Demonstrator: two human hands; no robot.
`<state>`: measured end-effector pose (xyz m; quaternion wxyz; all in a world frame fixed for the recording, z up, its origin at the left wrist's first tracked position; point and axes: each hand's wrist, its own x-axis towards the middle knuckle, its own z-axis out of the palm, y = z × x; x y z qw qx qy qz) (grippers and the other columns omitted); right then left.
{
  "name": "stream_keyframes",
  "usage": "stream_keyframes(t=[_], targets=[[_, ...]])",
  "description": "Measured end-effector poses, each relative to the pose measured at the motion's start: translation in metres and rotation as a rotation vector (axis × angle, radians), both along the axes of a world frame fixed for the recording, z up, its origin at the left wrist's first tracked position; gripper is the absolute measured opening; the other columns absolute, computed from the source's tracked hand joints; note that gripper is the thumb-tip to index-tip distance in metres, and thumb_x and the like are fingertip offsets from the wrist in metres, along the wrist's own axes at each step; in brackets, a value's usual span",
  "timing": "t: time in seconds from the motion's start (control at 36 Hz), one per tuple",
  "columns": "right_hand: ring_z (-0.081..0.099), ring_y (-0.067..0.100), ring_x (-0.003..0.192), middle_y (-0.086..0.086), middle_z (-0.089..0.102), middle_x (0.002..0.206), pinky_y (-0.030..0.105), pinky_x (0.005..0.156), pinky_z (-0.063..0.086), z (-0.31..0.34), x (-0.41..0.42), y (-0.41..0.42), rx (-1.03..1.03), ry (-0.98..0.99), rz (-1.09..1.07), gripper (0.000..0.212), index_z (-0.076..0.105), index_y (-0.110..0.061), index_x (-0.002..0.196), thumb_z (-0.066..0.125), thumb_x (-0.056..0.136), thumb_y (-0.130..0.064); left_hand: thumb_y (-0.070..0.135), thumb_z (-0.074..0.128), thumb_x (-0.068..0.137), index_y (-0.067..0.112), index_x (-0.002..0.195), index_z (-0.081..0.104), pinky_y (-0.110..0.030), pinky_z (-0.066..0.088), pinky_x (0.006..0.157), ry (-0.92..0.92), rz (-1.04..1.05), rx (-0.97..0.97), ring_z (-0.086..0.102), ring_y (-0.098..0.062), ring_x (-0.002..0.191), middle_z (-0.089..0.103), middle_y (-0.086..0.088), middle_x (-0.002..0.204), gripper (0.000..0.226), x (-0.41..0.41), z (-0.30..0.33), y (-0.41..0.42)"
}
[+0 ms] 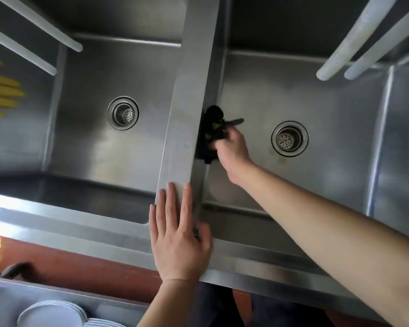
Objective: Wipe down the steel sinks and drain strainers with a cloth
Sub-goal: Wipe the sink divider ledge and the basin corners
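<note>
Two steel sinks lie side by side below me. The left sink [87, 147] has a round drain strainer [123, 113] in its floor, and the right sink [328, 175] has its own strainer [289, 139]. A flat steel divider [187, 109] runs between them. My right hand [232, 149] reaches into the right sink and grips a black cloth [208, 135], pressing it against the sink's left wall just under the divider. My left hand [177, 234] rests flat, fingers apart, on the near end of the divider and the front rim.
White tubes [354, 41] slant over the right sink from the top right, and two more [33, 31] over the left sink. Yellow shapes [0, 90] show at the far left. A stack of white plates [52, 315] sits in a bin below the front rim.
</note>
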<state>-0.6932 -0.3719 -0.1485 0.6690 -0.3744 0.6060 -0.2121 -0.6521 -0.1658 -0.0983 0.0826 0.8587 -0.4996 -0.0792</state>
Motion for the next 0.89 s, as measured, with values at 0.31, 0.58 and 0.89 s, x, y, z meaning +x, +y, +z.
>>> stream_keyframes(t=[0.31,0.58,0.89], targets=[[0.060,0.007,0.108,-0.007,0.067,0.120,0.024,0.091,0.043,0.037,0.003,0.060,0.039,-0.066,-0.139,0.036,0.058,-0.026,0.128,0.057,0.094,-0.014,0.026,0.053,0.077,0.024,0.155,0.032,-0.052,0.021,0.122,0.013,0.019,0.058,0.017,-0.026,0.153,0.025,-0.007,0.164,0.082,-0.002,0.005,-0.003],[0.064,0.022,0.111,0.008,0.070,0.120,0.039,0.101,0.051,0.045,0.037,-0.061,-0.142,-0.061,-0.369,0.040,0.065,-0.012,0.129,0.054,0.093,0.000,0.026,0.052,0.076,0.026,0.157,0.028,-0.051,0.020,0.122,0.006,0.015,0.052,0.015,-0.026,0.154,0.024,-0.007,0.164,0.084,-0.001,0.002,-0.001],[0.053,0.016,0.078,0.018,0.066,0.083,0.028,0.073,0.040,0.055,0.005,0.000,-0.173,-0.169,-0.185,0.024,0.071,0.005,0.101,0.058,0.081,0.007,0.032,0.046,0.077,0.024,0.157,0.027,-0.049,0.014,0.124,0.053,-0.005,0.078,0.012,-0.027,0.154,0.020,-0.008,0.165,0.083,0.001,0.006,0.000]])
